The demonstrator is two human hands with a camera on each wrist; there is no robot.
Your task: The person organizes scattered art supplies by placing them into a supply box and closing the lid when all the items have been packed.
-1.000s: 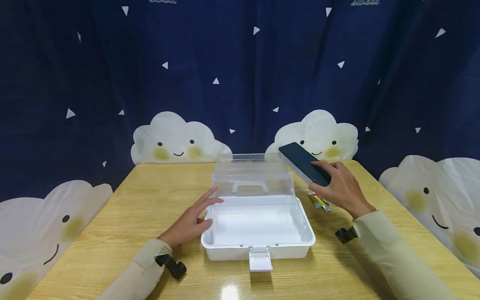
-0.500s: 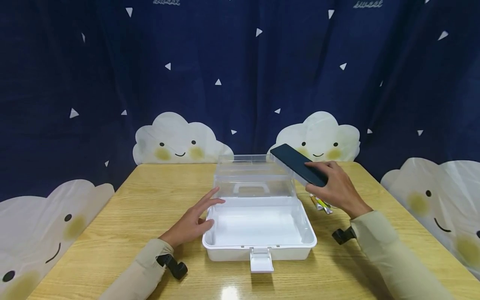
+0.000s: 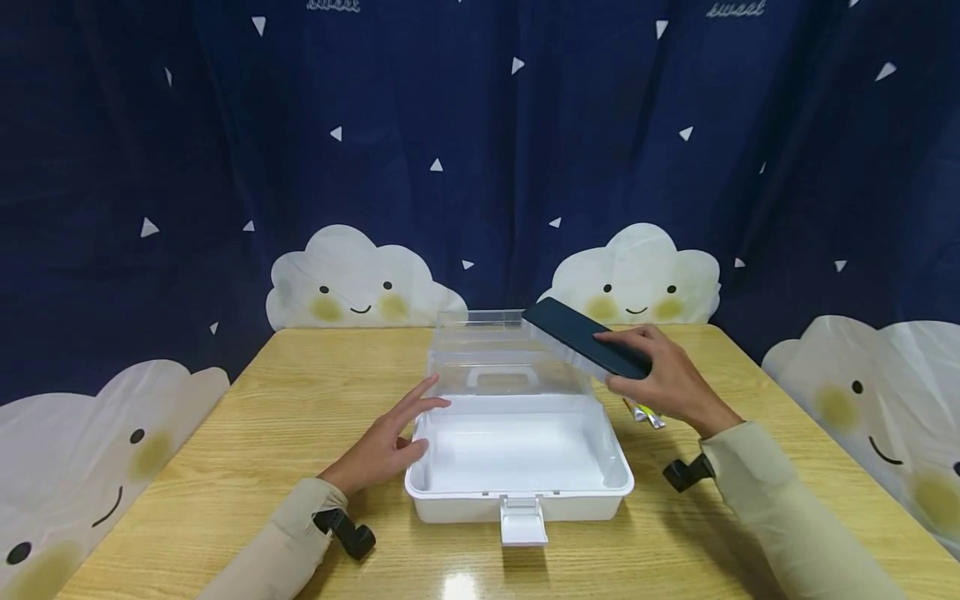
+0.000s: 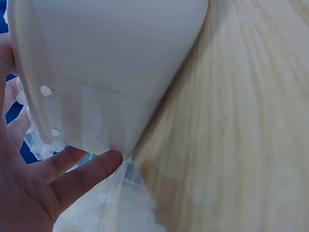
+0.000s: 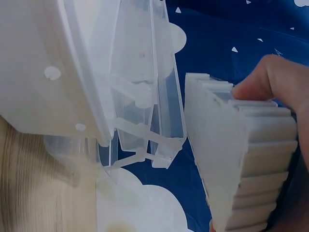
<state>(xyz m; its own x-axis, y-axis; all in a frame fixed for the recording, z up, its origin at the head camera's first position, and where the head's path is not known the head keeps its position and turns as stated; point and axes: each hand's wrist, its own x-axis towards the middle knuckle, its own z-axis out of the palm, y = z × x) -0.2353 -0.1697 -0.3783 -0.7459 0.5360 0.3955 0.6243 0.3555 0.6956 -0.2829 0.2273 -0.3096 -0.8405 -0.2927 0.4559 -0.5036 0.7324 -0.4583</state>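
Observation:
A white plastic storage box [image 3: 453, 508] stands raised at the table's middle, its lid back and the front latch [image 3: 523, 521] hanging down. Clear tiered trays [image 3: 453, 375] fold out behind its bare interior. My left hand [image 3: 382, 450] rests at the box's left side with spread, fairly straight fingers; in the left wrist view its fingertips [image 4: 115, 157] touch the wall's far end. My right hand [image 3: 667, 379] grips a thick block with a dark flat top [image 3: 566, 323] and white ridged sides [image 5: 263, 164]. This block is tilted over the trays' right end.
Small wrapped tubes or sticks [image 3: 647, 414] lie on the wooden table [image 3: 315, 383], right of the box, partly covered by the block and right hand. A dark blue curtain [image 3: 405, 100] with white clouds hangs behind the table.
My right hand has carried the dark-topped block left and slightly down, so it overlaps the clear trays more. The left hand keeps its place at the box.

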